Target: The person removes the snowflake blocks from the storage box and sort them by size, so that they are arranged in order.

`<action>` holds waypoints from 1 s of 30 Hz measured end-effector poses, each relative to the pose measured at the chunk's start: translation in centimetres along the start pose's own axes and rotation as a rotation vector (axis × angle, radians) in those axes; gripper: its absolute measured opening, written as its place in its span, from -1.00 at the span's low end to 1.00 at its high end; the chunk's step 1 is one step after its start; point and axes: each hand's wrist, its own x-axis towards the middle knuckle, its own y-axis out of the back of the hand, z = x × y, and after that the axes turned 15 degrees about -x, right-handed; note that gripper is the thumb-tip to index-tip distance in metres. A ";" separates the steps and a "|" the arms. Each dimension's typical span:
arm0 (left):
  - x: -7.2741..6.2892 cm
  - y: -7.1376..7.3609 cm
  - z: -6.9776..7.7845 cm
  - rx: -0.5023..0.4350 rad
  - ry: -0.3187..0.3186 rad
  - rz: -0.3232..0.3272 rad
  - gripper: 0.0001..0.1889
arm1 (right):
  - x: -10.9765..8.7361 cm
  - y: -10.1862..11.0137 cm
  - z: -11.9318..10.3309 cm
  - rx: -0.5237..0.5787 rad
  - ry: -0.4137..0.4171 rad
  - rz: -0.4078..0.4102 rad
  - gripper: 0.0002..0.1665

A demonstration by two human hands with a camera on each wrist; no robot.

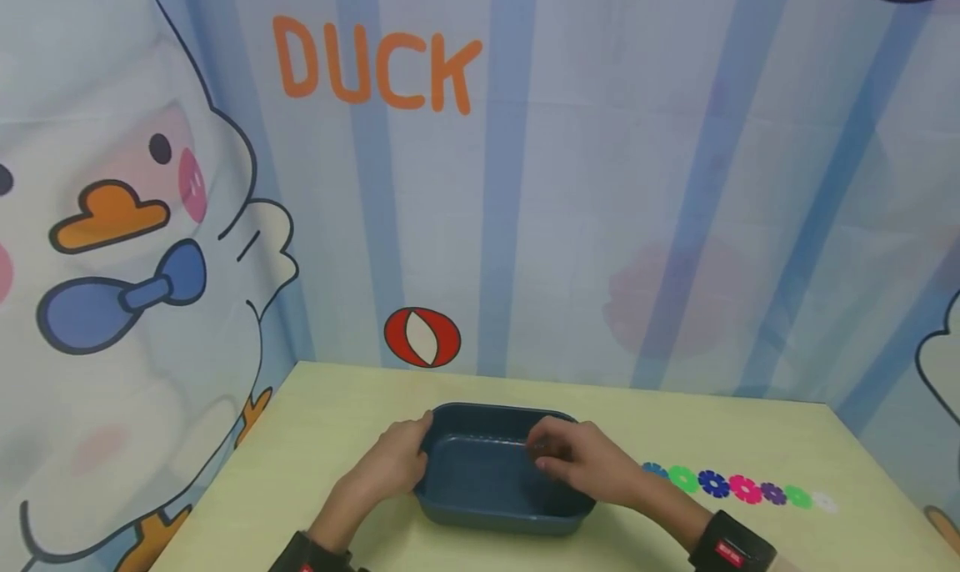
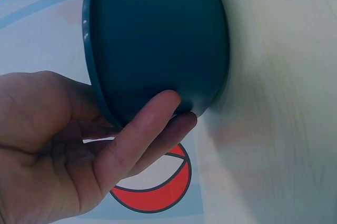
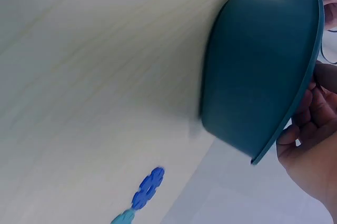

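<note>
A dark blue rectangular plastic basin (image 1: pixel 487 472) stands on the table, its inner floor partly hidden by my right hand. My left hand (image 1: pixel 401 455) grips its left end; in the left wrist view the fingers (image 2: pixel 139 134) lie along the outer wall. Over the basin's right side, my right hand (image 1: pixel 585 459) dips inside with curled fingers. The right wrist view shows that hand (image 3: pixel 313 129) behind the rim, and whatever may be between its fingertips is hidden. Right of the basin lies a row of small notched plastic discs, among them a pink disc (image 1: pixel 745 489) and a dark blue disc (image 1: pixel 713 484).
The pale yellow table (image 1: pixel 360 397) backs onto a striped blue cloth (image 1: pixel 570 180) printed with a duck and a ball. At the row's right end lies a white disc (image 1: pixel 825 502). The nearest disc, a blue one (image 1: pixel 655 469), lies beside my right forearm.
</note>
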 end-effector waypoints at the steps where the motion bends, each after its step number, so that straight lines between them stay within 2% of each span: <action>1: 0.0 0.0 0.0 0.000 0.001 0.001 -0.36 | -0.2 0.1 0.1 -0.004 0.006 0.013 -0.72; 12: 0.0 -0.1 -0.2 -0.004 -0.002 0.000 -0.35 | -1.9 1.3 1.2 -0.069 -0.022 0.074 -0.63; 21: 0.0 -0.1 -0.2 0.003 -0.006 0.003 -0.35 | -3.8 1.7 2.5 -0.115 -0.032 0.173 -0.63; 30: 0.2 -0.3 -0.2 0.006 -0.003 0.001 -0.35 | -5.3 2.3 3.5 -0.084 -0.065 0.235 -0.63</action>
